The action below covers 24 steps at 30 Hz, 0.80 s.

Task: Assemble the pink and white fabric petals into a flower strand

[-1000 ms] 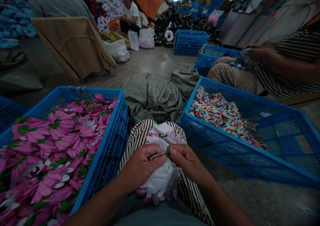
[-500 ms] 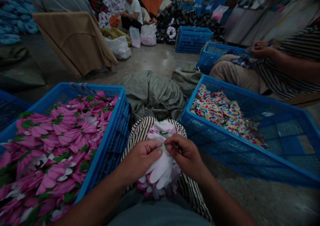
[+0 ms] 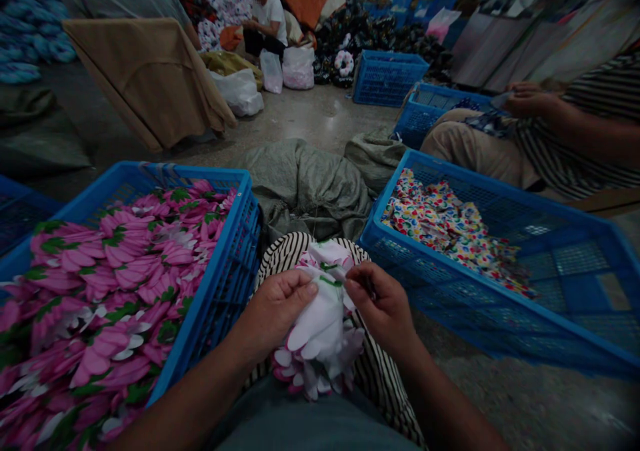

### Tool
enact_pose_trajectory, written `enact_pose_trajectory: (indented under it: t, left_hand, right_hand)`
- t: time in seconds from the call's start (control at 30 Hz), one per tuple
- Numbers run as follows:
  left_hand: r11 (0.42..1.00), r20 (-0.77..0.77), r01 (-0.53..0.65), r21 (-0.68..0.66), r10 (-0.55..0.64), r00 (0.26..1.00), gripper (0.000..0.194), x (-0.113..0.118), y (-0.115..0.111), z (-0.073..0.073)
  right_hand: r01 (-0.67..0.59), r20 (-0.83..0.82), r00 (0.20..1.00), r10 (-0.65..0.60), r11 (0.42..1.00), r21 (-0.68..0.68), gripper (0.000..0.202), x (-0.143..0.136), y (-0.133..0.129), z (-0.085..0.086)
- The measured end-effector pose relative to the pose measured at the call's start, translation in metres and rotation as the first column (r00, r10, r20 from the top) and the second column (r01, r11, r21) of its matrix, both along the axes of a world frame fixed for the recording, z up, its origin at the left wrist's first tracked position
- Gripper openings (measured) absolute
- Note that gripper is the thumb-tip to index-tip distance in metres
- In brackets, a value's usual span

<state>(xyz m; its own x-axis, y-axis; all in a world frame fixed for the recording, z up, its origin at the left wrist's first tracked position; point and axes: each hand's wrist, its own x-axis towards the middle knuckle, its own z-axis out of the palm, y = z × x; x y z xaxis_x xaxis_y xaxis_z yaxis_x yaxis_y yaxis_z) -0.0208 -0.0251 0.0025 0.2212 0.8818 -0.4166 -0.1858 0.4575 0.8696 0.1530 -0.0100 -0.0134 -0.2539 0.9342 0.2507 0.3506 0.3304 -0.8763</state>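
Observation:
On my lap lies a bundle of white-and-pink petal-shaped fabric pieces (image 3: 317, 331), pale side up, with short green edges near the top. My left hand (image 3: 280, 308) is closed on the left side of the top piece, thumb over the cloth. At the right of the green edge, my right hand (image 3: 381, 304) is closed in a pinch. Its fingertips are close to the cloth, and what they hold is too small to make out.
A blue crate (image 3: 245, 191) of pink petal pieces (image 3: 130, 238) stands at my left. At my right, another blue crate (image 3: 500, 331) holds colourful dotted fabric (image 3: 440, 224). Grey sacks (image 3: 310, 178) lie ahead. A person in stripes (image 3: 590, 118) sits at right; others sit farther back.
My right hand has moved slightly right and away from my left hand. The green edge between the hands now shows more fully, and my left hand has shifted a little left.

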Motion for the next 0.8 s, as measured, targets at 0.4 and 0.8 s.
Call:
enact_pose_trajectory:
  t: [0.4,0.8]
  left_hand:
    - [0.966,-0.043,-0.089,0.244,0.103,0.994,0.034,0.009,-0.003,-0.003]
    - [0.985,0.239,-0.167,-0.047,0.173,0.955,0.015,0.012,0.005,-0.007]
  right_hand:
    - [-0.139,-0.573,0.774,-0.270,0.811,-0.569,0.022,-0.023,-0.003,-0.023]
    - [-0.261,-0.665,0.494,-0.560,0.634,-0.728,0.029,-0.014,0.002,-0.009]
